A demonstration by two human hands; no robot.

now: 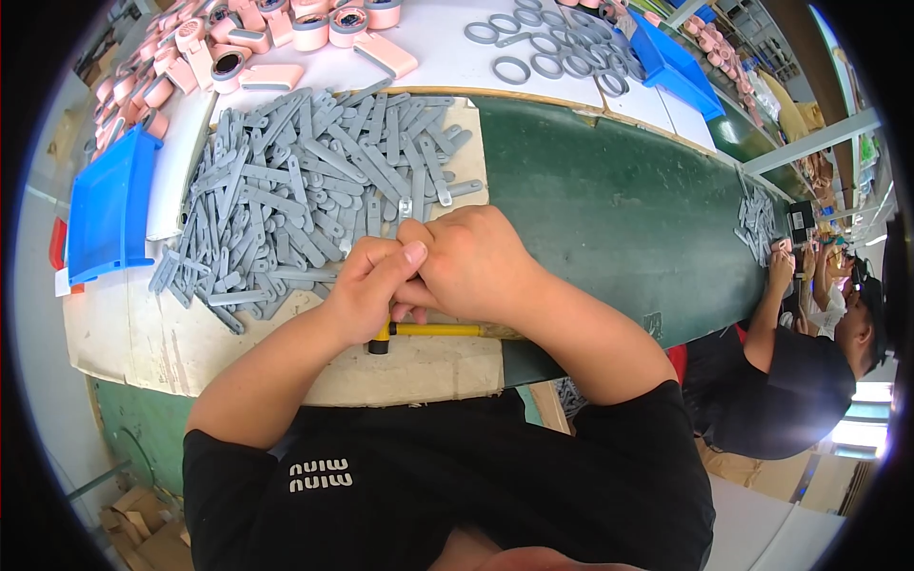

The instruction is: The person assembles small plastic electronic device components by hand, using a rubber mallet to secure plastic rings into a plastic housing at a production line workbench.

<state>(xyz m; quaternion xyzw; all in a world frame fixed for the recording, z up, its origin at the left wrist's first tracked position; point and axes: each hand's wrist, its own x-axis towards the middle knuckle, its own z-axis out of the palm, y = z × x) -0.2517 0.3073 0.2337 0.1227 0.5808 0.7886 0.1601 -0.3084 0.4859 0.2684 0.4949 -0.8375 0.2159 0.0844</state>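
Observation:
My left hand and my right hand are pressed together above the front of the cardboard sheet. Both have curled fingers, with the left thumb lying against the right hand. Whatever they hold between them is hidden by the fingers. Just beyond the knuckles, a grey strip with a shiny end shows at the pile's edge; I cannot tell whether it is held. Under my hands lies a hammer with a yellow handle and a black-tipped head. A large heap of flat grey plastic strips spreads beyond and left of my hands.
Pink handheld fan bodies crowd the far left, with grey rings at the far right. Blue bins stand at both sides. The green tabletop extends right, toward another person working beside more grey strips.

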